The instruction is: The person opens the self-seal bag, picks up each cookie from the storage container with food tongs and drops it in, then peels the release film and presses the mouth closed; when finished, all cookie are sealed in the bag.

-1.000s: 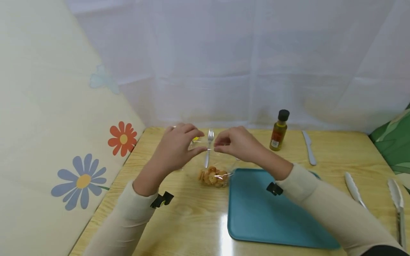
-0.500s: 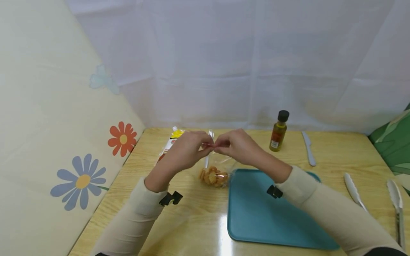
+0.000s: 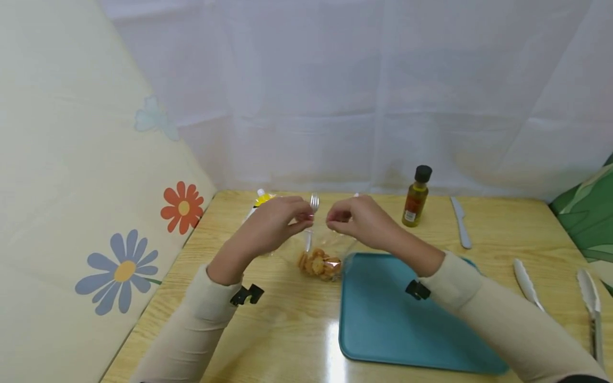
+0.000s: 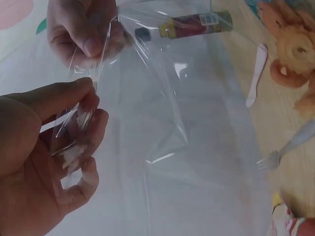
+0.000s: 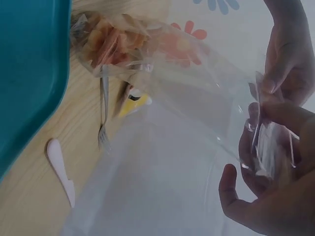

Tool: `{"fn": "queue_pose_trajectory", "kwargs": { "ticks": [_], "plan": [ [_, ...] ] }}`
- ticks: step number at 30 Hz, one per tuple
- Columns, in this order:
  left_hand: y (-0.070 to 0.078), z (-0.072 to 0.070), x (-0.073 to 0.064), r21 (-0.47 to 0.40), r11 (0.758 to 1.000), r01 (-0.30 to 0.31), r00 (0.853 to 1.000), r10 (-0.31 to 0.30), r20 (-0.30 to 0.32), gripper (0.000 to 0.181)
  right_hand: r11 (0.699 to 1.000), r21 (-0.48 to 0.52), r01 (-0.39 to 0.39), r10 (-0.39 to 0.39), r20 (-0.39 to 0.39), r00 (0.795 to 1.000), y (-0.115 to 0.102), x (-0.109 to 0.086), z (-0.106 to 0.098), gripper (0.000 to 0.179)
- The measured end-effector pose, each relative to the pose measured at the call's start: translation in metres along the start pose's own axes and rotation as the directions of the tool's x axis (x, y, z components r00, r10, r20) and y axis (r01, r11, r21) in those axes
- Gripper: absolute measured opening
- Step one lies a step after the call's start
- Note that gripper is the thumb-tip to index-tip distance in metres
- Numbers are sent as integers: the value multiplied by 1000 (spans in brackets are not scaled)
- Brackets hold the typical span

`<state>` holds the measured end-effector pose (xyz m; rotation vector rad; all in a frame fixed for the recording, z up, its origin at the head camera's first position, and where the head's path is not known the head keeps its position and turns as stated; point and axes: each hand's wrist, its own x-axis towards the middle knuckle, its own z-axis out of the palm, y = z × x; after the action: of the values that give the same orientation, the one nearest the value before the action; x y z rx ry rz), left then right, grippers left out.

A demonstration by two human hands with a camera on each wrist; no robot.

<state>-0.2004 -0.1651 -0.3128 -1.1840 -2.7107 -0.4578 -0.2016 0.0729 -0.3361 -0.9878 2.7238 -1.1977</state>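
A clear plastic bag (image 5: pixel 197 108) stands with ring-shaped and flower-shaped biscuits (image 3: pixel 320 264) gathered in its bottom on the table. My left hand (image 3: pixel 273 226) pinches the bag's top edge between thumb and fingers. Opposite it, my right hand (image 3: pixel 361 221) pinches the film on the other side. A small gap separates the fingertips. In the left wrist view, the film (image 4: pixel 162 123) stretches away from both hands, creased and see-through. Behind the bag lies a fork (image 3: pixel 314 202), partly seen through the plastic.
Right of the bag lies a teal tray (image 3: pixel 392 330), under the right forearm. Farther back are an oil bottle (image 3: pixel 415 199) and a pale knife (image 3: pixel 461 222). Metal tongs (image 3: pixel 594 308) lie far right. A yellow-topped pouch (image 3: pixel 263 199) is behind the left hand; another knife (image 5: pixel 60 169) lies near the fork.
My left hand's spread fingers came in to meet the right fingertips at the bag's top, and now the two hands have moved slightly apart. The biscuits have stayed in place.
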Motion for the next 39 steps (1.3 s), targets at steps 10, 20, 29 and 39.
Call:
{"fn": "queue_pose_trajectory", "kwargs": {
  "ticks": [10, 20, 29, 39],
  "plan": [
    [-17, -13, -17, 4, 1000, 8, 999, -8, -34, 5, 998, 57, -20, 24, -66, 998, 12, -11, -5, 6],
    [-33, -24, -34, -131, 991, 25, 993, -40, -115, 4, 991, 131, -16, 30, -110, 993, 21, -25, -8, 11],
    [-38, -28, -47, -218, 976, 14, 979, -58, -196, 8, 986, 157, 55, -28, -169, 985, 23, -39, -10, 14],
    [-36, -33, -60, -286, 958, 8, 967, -80, -240, 15, 972, 208, 107, -68, -187, 980, 21, -52, -12, 15]
  ]
}}
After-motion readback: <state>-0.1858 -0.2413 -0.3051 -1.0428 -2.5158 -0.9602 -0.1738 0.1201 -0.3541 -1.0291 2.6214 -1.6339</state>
